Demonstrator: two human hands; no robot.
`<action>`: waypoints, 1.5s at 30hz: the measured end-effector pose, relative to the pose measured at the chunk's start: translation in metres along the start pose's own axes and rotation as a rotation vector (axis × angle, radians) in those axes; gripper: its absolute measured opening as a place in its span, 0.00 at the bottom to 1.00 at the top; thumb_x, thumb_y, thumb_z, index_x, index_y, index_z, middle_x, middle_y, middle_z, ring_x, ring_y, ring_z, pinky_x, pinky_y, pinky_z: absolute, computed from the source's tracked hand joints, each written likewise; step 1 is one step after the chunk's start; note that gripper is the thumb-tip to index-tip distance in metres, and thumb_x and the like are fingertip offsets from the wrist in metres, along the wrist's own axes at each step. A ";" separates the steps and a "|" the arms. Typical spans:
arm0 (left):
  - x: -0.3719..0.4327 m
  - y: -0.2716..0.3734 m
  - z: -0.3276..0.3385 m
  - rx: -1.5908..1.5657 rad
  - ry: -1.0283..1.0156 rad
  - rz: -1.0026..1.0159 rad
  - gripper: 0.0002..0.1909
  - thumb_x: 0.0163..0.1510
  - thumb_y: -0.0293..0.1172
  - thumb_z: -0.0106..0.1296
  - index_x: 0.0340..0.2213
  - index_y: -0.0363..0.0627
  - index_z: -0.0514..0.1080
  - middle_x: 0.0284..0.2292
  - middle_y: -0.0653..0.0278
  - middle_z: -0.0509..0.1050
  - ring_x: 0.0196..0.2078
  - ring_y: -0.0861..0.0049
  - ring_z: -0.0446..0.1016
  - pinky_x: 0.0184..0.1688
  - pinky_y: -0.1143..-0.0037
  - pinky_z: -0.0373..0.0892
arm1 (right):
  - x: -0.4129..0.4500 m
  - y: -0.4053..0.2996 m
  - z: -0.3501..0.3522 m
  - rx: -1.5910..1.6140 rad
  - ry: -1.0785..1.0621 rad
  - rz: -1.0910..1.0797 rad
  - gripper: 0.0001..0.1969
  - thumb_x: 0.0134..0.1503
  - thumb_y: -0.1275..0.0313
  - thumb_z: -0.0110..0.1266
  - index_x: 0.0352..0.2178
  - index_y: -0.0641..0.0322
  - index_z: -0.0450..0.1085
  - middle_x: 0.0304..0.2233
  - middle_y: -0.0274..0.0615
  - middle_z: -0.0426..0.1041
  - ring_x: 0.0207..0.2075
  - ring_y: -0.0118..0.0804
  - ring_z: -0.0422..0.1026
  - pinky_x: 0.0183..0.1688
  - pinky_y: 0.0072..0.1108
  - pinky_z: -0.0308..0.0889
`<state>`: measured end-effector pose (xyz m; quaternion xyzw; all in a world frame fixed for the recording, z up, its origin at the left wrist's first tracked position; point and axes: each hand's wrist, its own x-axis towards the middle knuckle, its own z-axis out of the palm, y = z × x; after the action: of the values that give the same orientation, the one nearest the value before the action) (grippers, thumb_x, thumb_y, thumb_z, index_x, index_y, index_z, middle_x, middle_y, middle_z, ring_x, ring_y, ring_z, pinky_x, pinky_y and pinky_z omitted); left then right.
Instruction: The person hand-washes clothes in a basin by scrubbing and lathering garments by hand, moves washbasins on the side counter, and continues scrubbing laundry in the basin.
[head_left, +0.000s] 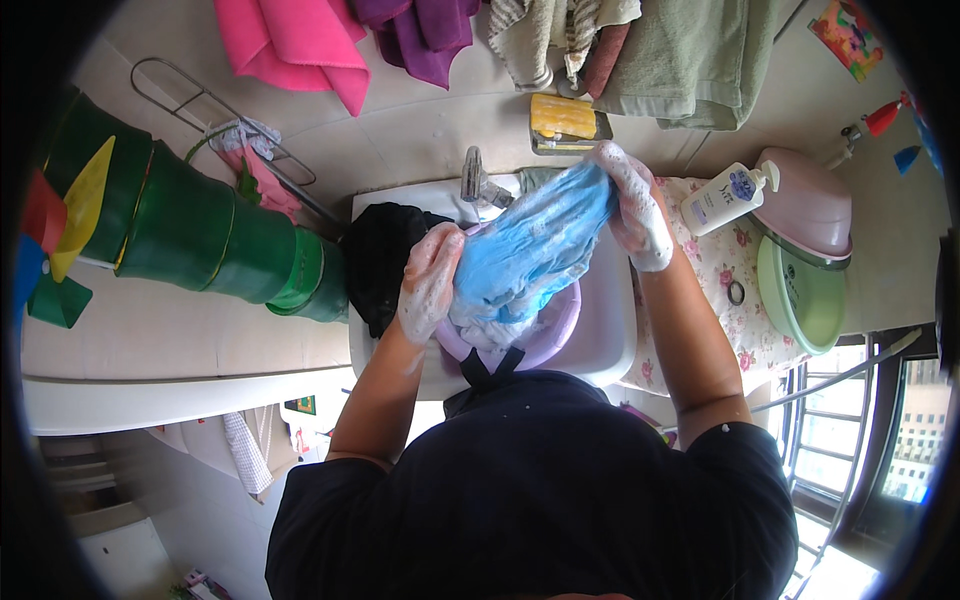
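Observation:
A wet, soapy blue cloth (536, 240) is stretched on a slant between my two hands. My left hand (433, 281), covered in suds, grips its lower left end. Higher up, my right hand (634, 202) grips the other end, with thick foam over the fingers and wrist. Beneath the cloth sits a lilac plastic basin (568, 322) inside the white sink (611, 330). Foamy pale fabric or suds (491, 334) show in the basin; which of these I cannot tell. Close beside my left hand lies a black cloth (379, 259) on the sink's left side.
The metal faucet (480, 184) stands behind the basin. A yellow soap bar (562, 116) rests in a wall dish. At right are a white pump bottle (724, 199), a pink basin (806, 199) and a green basin (799, 296). Towels (690, 60) hang above; green bamboo-like pipe (187, 217) runs left.

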<state>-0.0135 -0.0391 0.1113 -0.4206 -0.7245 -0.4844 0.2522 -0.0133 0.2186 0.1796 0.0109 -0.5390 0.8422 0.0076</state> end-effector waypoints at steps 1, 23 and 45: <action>0.001 -0.001 0.000 -0.001 -0.001 0.002 0.17 0.52 0.16 0.40 0.45 0.35 0.62 0.37 0.48 0.66 0.32 0.65 0.67 0.34 0.75 0.66 | -0.001 -0.001 -0.001 0.000 0.001 -0.002 0.14 0.55 0.60 0.43 0.30 0.62 0.64 0.25 0.35 0.65 0.29 0.26 0.65 0.34 0.18 0.61; 0.011 -0.005 0.046 -0.768 0.117 -0.776 0.12 0.56 0.35 0.40 0.34 0.37 0.67 0.30 0.67 0.66 0.34 0.82 0.65 0.36 0.79 0.62 | -0.016 0.041 0.025 -0.492 -0.250 0.073 0.18 0.44 0.62 0.59 0.32 0.64 0.67 0.25 0.36 0.70 0.25 0.24 0.68 0.25 0.15 0.63; -0.002 -0.036 0.078 -0.509 0.024 -0.729 0.10 0.54 0.30 0.39 0.37 0.43 0.65 0.31 0.65 0.68 0.35 0.77 0.68 0.35 0.76 0.66 | 0.014 0.116 0.057 -1.250 0.002 -0.909 0.07 0.33 0.74 0.56 0.20 0.61 0.69 0.18 0.48 0.69 0.21 0.46 0.70 0.23 0.31 0.64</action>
<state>-0.0399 0.0253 0.0601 -0.1806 -0.6802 -0.7094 -0.0386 -0.0297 0.1184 0.0983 0.2243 -0.8570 0.2955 0.3578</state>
